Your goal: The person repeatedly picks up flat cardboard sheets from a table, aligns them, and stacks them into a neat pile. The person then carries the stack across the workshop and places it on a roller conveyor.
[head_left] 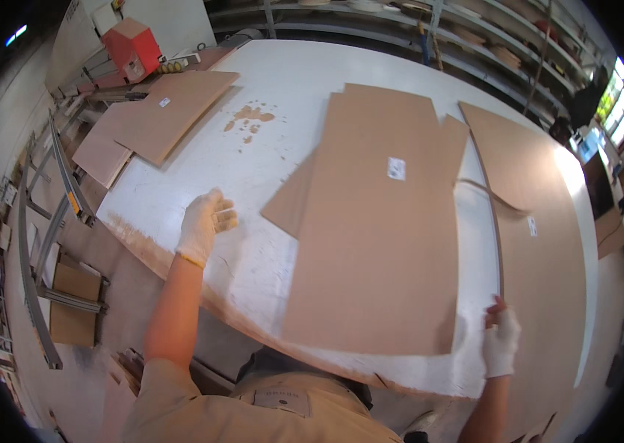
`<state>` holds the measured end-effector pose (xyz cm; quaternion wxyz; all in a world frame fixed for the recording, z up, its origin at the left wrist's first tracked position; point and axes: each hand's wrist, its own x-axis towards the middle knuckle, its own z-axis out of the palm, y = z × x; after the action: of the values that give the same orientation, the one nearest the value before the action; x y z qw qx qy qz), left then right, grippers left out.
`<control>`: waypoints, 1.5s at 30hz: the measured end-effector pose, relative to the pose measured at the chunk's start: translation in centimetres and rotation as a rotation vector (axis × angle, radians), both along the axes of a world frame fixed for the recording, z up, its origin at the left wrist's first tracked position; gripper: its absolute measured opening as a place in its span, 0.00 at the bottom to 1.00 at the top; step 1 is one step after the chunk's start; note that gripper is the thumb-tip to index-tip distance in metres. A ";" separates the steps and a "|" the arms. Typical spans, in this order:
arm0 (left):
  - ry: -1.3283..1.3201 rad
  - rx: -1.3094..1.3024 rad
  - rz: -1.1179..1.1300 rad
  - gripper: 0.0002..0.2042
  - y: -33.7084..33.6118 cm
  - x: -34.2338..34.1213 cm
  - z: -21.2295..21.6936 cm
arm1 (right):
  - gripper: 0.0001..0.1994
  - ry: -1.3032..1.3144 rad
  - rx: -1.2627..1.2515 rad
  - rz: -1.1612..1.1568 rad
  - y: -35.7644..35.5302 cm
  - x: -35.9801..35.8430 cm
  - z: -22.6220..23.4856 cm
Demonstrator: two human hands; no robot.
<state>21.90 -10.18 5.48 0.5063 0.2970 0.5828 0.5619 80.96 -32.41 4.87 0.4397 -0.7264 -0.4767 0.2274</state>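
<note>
My left hand (207, 223), in a pale work glove, hovers over the left part of the white table (253, 170). Its fingers are loosely bent and apart, with nothing in them. A large brown board (378, 236) with a white label lies in the middle, between my hands. My right hand (502, 340), in a similar glove with reddish fingertips, is beside the left edge of a long brown board (541, 280) on the right. Those fingers look partly bent and hold nothing visible; whether they touch that board I cannot tell.
Smaller board pieces (293, 199) stick out from under the middle board, and a curved thin strip (493, 193) lies right of it. Two boards (179, 111) rest at the far left near a red machine part (131, 50). Metal rails (39, 258) stand left; shelves (371, 16) line the back.
</note>
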 end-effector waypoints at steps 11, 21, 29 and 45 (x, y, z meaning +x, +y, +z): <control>-0.678 0.328 0.420 0.24 20.3 -20.1 -6.7 | 0.24 -0.394 -0.178 0.661 14.3 -27.7 4.2; -0.536 0.211 0.212 0.22 3.2 -15.7 -5.9 | 0.26 -0.718 -0.031 0.593 37.7 -39.2 9.0; -0.624 0.133 0.174 0.24 -14.2 -13.4 -7.2 | 0.33 -0.368 -0.480 0.607 49.2 -49.8 4.7; -0.185 0.070 0.472 0.24 -40.2 0.3 1.7 | 0.22 -0.056 0.121 1.035 38.5 -51.1 8.5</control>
<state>22.21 -50.34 7.19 0.4017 0.1175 0.5675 0.7090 29.89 6.09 13.41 0.2980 -0.3750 -0.7971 0.3676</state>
